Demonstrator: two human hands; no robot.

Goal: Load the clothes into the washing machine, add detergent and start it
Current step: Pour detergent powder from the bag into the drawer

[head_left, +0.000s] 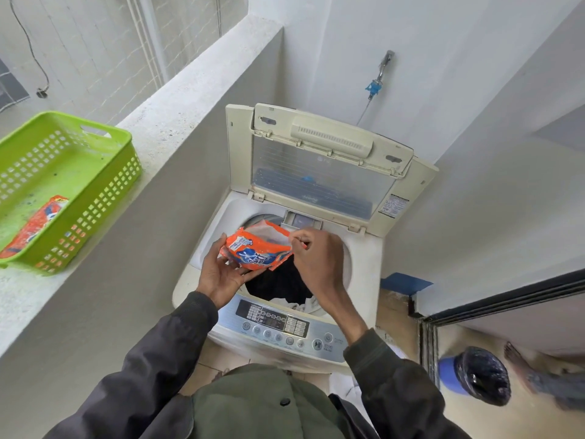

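Detergent step: an opened packet was held above the loaded drum.

The clothes lay inside the washing machine, whose lid stood up, so I judge that loading was finished and adding detergent was in hand. The left hand cupped the detergent packet from below, with its fingers curled round the lower edge. The right hand pinched the torn upper edge, directly over the drum. The next move probably called for tipping the opening down over the clothes, then closing the lid and pressing the start button. Counted: two orange packets, one in the hands and a second packet in the one green basket on the ledge.
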